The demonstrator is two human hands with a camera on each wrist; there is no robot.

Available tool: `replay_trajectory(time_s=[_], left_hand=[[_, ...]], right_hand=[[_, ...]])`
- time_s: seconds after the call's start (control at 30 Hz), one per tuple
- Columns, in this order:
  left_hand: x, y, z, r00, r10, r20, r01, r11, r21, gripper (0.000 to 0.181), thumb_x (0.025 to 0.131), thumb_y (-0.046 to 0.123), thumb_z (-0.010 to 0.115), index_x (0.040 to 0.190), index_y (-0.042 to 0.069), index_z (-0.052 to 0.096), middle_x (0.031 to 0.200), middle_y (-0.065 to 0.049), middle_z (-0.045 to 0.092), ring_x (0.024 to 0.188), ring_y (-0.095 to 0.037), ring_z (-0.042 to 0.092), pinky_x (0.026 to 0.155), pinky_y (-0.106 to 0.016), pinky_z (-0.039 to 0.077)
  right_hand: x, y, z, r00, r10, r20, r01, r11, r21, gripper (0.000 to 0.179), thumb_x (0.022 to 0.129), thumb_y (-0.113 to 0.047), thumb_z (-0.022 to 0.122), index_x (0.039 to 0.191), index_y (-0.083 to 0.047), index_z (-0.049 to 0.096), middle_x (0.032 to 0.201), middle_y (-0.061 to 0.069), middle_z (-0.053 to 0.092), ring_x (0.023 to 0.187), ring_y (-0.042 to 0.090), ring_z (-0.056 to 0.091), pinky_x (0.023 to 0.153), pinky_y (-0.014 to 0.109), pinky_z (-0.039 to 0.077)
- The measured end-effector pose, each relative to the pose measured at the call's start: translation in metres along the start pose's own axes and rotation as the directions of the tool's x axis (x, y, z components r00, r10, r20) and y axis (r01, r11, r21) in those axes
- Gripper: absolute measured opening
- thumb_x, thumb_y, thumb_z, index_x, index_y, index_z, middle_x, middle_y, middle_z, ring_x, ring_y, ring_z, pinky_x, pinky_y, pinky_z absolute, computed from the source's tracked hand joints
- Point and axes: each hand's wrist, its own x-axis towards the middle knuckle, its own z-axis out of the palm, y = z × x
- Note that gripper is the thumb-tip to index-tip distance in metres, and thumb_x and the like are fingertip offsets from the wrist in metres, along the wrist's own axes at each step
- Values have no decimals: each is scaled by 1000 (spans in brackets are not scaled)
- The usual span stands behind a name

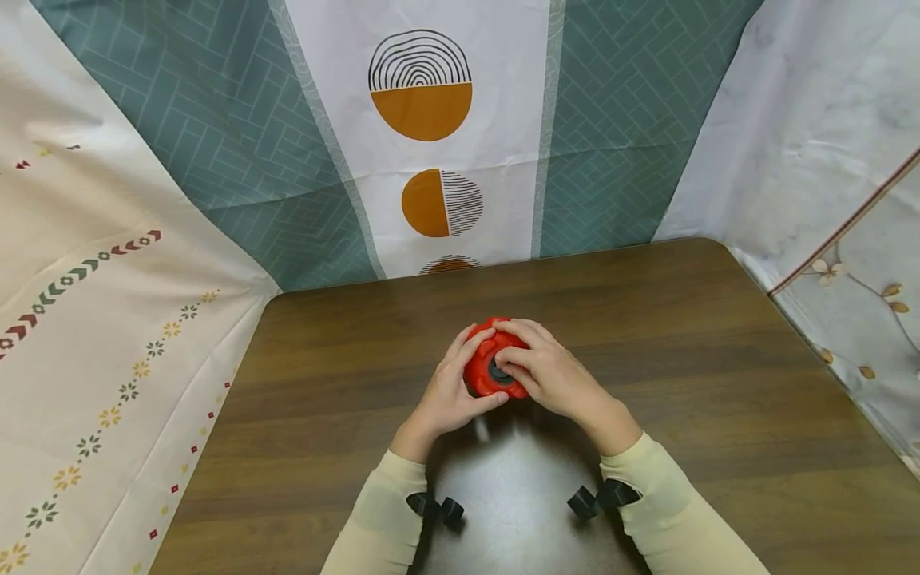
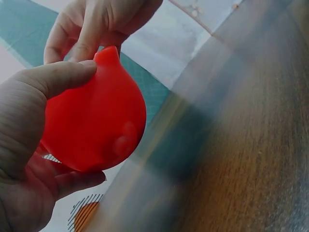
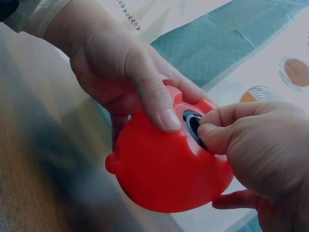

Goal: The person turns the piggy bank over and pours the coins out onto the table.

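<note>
A round red plastic container (image 1: 480,374) with a lobed top is between the two hands over the table. My left hand (image 1: 447,397) grips it round the side, the thumb (image 2: 63,77) across the near upper side and fingers curling underneath. In the middle of its top sits a round black plug (image 3: 189,121), inside a dark ring. The right hand (image 1: 557,375) pinches at this plug with thumb and index finger, while another finger lies along the container's side in the right wrist view. A small red knob (image 3: 112,163) sticks out of the container's side. The fingertips partly hide the plug.
The brown wooden table (image 1: 345,447) extends on all sides, with a bright glare patch in front. Patterned cloths (image 1: 618,120) hang behind it and at both sides. Each sleeved wrist wears a black camera mount (image 1: 604,499).
</note>
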Motion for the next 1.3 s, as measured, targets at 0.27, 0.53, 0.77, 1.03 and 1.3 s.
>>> replay_trajectory(time_s=[0.27, 0.53, 0.77, 1.03, 1.3], left_hand=[[0, 1, 1, 999, 23, -25, -23, 1000, -21, 81, 83, 31, 75, 151, 29, 30, 158, -4, 15, 135, -26, 38, 100, -43, 45], [2, 4, 1, 997, 38, -69, -44, 995, -91, 78, 85, 24, 71, 151, 24, 31, 158, -2, 16, 137, -23, 34, 102, -44, 43], [2, 17, -3, 989, -5, -145, -25, 979, -204, 79, 81, 11, 72, 147, 11, 28, 150, -7, 33, 129, -24, 43, 100, -39, 45], [0, 45, -15, 975, -64, -212, 4, 963, -271, 69, 77, 1, 72, 140, -2, 42, 149, -21, 33, 127, -36, 46, 96, -43, 48], [1, 43, -19, 986, -74, -152, 8, 918, -395, 66, 81, -3, 68, 142, 1, 42, 132, -15, 53, 108, -30, 58, 84, -36, 55]], right_hand=[[1, -1, 0, 998, 10, -56, -11, 1000, -15, 17, 79, -8, 78, 93, -14, 70, 134, 11, 51, 128, 31, 41, 94, 45, 49], [2, -4, 3, 980, 122, -156, -112, 991, 72, 15, 75, -11, 83, 88, -15, 76, 135, 7, 53, 125, 28, 42, 93, 44, 49], [4, -5, 5, 972, 145, -184, -117, 981, 157, 12, 75, -13, 84, 83, -18, 76, 136, 6, 53, 123, 27, 41, 85, 40, 52], [4, -8, 6, 961, 199, -194, -160, 967, 196, 9, 78, -16, 81, 81, -20, 75, 137, 6, 51, 124, 26, 37, 82, 41, 52], [5, -10, 7, 960, 189, -207, -129, 954, 272, 10, 77, -10, 80, 83, -16, 75, 139, 9, 50, 130, 28, 37, 90, 48, 50]])
